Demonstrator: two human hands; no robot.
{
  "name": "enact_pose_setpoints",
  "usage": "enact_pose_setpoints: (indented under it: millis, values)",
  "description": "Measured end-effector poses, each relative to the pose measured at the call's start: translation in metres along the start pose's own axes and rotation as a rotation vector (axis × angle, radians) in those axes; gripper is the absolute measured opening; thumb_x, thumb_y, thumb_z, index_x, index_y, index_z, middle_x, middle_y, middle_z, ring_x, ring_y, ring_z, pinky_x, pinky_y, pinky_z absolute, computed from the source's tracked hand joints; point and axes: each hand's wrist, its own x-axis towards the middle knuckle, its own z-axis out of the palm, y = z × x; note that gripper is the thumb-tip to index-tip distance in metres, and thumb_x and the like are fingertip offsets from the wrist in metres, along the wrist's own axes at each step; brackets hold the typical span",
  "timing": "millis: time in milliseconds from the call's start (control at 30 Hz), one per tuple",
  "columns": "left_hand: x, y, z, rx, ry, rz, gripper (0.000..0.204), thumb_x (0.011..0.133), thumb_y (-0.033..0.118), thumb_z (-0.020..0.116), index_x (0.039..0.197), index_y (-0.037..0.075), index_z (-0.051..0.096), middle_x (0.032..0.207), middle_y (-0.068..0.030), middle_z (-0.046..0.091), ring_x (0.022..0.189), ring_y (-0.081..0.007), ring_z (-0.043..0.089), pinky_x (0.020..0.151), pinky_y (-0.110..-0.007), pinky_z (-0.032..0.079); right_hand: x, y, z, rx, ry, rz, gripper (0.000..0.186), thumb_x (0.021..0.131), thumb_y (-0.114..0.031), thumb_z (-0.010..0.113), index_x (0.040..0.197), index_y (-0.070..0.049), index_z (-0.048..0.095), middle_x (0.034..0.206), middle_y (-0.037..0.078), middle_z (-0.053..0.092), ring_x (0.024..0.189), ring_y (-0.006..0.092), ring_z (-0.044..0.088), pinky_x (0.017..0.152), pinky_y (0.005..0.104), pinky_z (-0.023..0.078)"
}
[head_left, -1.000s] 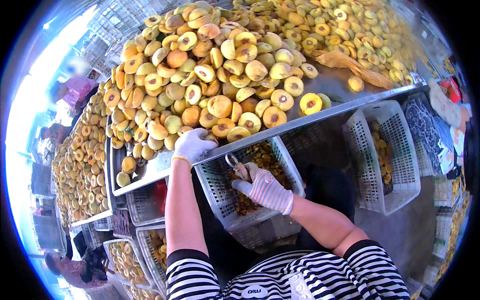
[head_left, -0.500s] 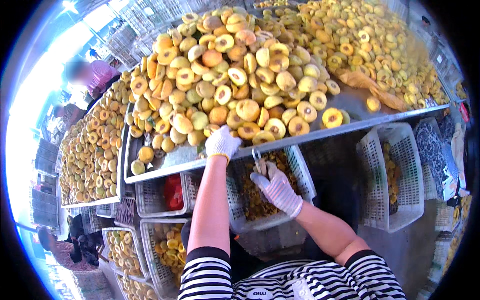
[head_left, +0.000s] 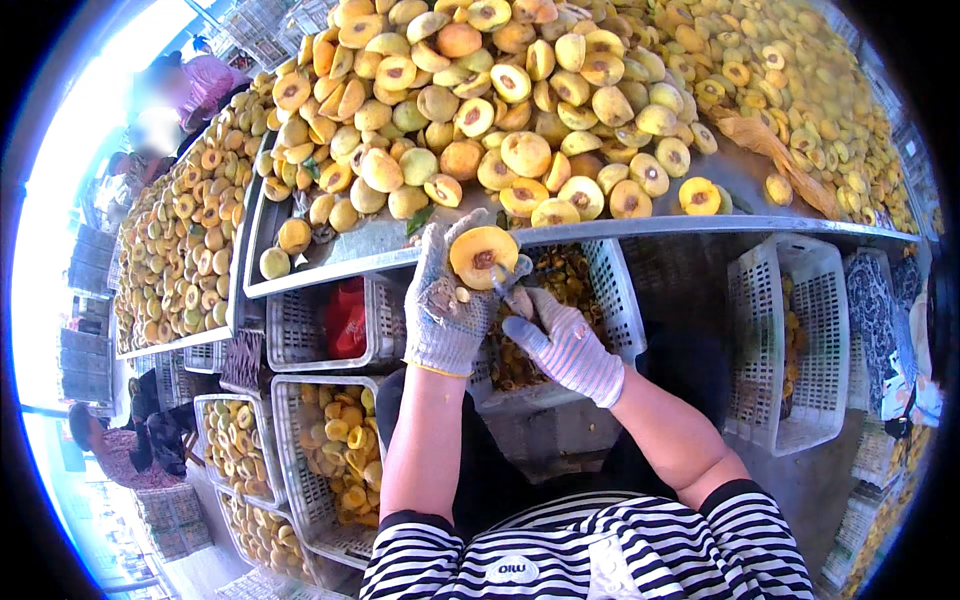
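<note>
My left hand [head_left: 445, 305], in a grey knit glove, holds a halved yellow peach [head_left: 484, 256] cut side up, its brown pit showing. My right hand [head_left: 565, 345], also gloved, grips a small metal pitting tool [head_left: 515, 295] whose tip rests at the edge of the fruit. Both hands hover just below the front rim of a metal table [head_left: 380, 245] heaped with halved peaches [head_left: 500, 110]. Beneath the hands sits a white slotted crate [head_left: 612, 290] with brown pits in it.
More white crates: one at right [head_left: 800, 340], and some with peach halves at lower left [head_left: 330, 450]. A red item [head_left: 347, 318] lies in a crate under the table. A second fruit-covered tray [head_left: 185, 230] runs left, where other people [head_left: 195, 90] work. Another person crouches at lower left [head_left: 120, 450].
My left hand has left the table rim and now holds a peach half up. My right hand brought the tool against it. The view shifted closer to the table.
</note>
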Motion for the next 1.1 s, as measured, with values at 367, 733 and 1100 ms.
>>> enact_pose_setpoints:
  millis: [367, 733, 1100]
  values:
    - [0.000, -0.018, -0.006, 0.032, 0.096, -0.008, 0.035, 0.101, 0.032, 0.050, 0.115, 0.001, 0.055, 0.105, -0.0138, 0.064, 0.095, -0.0234, 0.065, 0.083, -0.035, 0.054, 0.007, 0.007, 0.007, -0.333, -0.039, 0.037, 0.029, 0.093, -0.022, 0.057, 0.116, -0.005, 0.054, 0.093, 0.023, 0.059, 0.082, 0.0419, 0.062, 0.068, 0.0487, 0.050]
    - [-0.012, -0.012, 0.013, 0.664, 0.083, 0.255, 0.028, 0.099, 0.019, 0.054, 0.108, -0.005, 0.065, 0.101, -0.0103, 0.068, 0.089, -0.0148, 0.064, 0.079, -0.026, 0.052, -0.001, 0.016, 0.014, 0.056, -0.113, -0.208, 0.033, 0.093, -0.031, 0.058, 0.104, -0.001, 0.056, 0.074, 0.019, 0.062, 0.071, 0.0381, 0.063, 0.063, 0.0436, 0.049]
    - [-0.006, -0.018, 0.006, 0.133, -0.191, -0.048, 0.050, 0.097, 0.046, 0.049, 0.103, -0.001, 0.065, 0.091, -0.0170, 0.068, 0.069, -0.0273, 0.067, 0.066, -0.038, 0.058, -0.008, -0.005, -0.024, 0.769, -0.569, 0.535, 0.037, 0.086, -0.042, 0.068, 0.089, -0.006, 0.061, 0.059, 0.000, 0.052, 0.042, 0.0099, 0.046, 0.039, 0.0248, 0.036]
